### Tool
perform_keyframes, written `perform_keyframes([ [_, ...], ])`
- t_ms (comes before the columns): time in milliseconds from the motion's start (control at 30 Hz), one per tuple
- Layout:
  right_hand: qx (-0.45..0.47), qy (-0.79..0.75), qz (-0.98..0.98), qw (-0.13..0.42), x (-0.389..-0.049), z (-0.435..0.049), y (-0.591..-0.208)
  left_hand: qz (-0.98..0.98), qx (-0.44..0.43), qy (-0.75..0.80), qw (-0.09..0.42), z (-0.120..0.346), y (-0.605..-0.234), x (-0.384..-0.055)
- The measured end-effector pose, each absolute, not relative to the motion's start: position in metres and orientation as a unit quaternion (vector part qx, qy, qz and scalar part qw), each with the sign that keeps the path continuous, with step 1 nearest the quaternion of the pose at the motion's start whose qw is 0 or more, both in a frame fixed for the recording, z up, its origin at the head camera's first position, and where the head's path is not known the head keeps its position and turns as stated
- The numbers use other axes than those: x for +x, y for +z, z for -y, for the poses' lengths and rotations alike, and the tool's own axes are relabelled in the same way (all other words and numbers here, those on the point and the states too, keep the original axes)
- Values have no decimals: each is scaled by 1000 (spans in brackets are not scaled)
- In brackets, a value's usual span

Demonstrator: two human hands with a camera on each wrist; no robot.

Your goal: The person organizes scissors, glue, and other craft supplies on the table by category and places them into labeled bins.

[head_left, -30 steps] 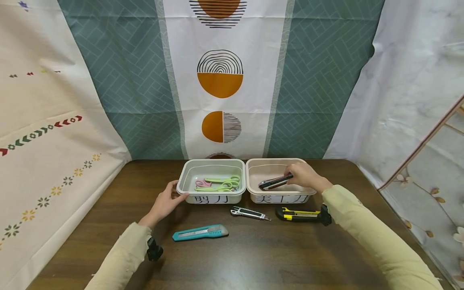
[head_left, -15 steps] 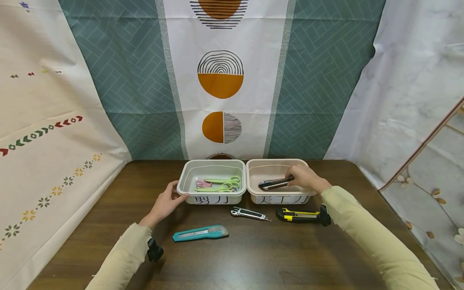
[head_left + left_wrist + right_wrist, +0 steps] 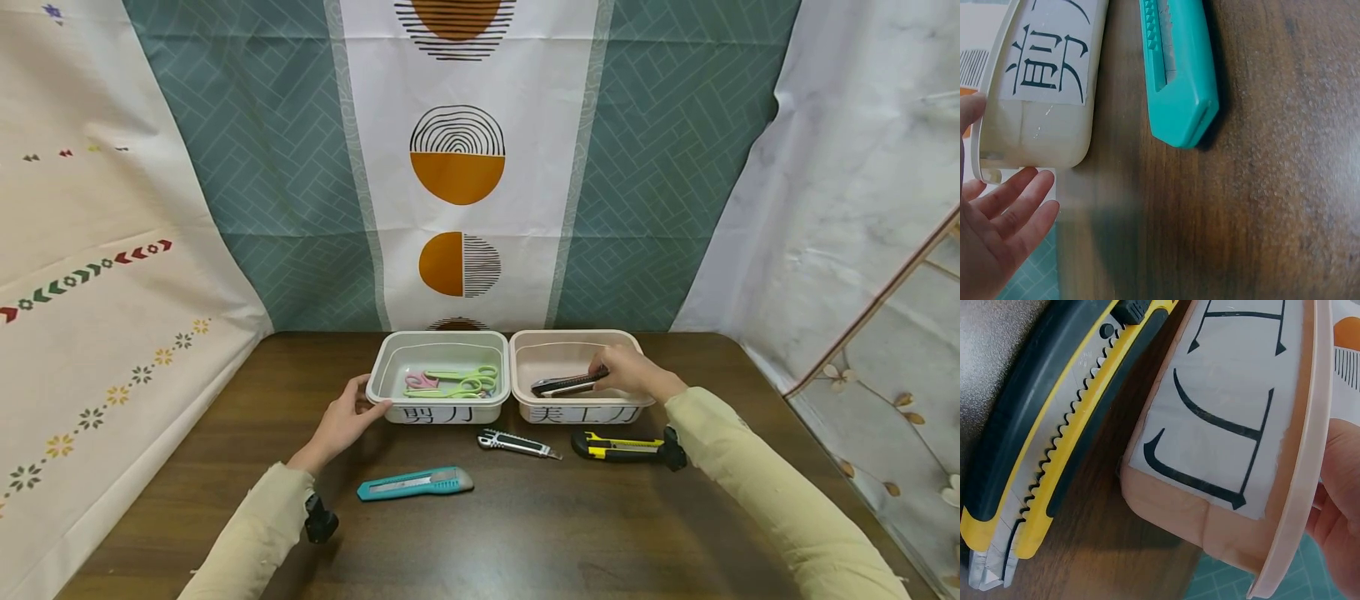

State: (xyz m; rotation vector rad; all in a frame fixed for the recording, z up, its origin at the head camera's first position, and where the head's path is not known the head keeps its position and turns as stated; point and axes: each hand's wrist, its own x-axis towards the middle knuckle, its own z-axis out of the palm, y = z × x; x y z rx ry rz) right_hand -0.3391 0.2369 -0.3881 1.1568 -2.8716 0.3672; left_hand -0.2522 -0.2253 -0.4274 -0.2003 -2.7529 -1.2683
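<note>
My right hand (image 3: 624,370) reaches into the pink box (image 3: 1297,444) and pinches one end of a black utility knife (image 3: 558,386), whose other end points left over the box floor. In the right wrist view, the box's rim hides most of that hand and all of the knife. My left hand (image 3: 345,425) touches the front left corner of the white box (image 3: 382,407), the thumb along its rim and the relaxed fingers (image 3: 1025,187) against its side. Green scissors (image 3: 461,385) and a pink-handled pair (image 3: 420,381) lie in the white box.
In front of the boxes lie a teal utility knife (image 3: 415,483), a white and black one (image 3: 517,442) and a yellow and black one (image 3: 618,446), close under my right wrist. The two boxes stand side by side near the table's back edge, with a patterned curtain (image 3: 292,167) behind.
My right hand has dipped slightly inside the pink box, and the black utility knife in it sits a little lower and farther left. My left hand stays on the white box.
</note>
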Motion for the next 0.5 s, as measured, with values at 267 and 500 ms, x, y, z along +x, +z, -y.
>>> perform_keyframes([
  [267, 333, 124, 935, 20, -333, -241, -375, 904, -69, -418, 48, 226, -429, -253],
  [500, 317, 141, 937, 31, -323, -246, -355, 903, -72, -420, 50, 226, -428, -253],
])
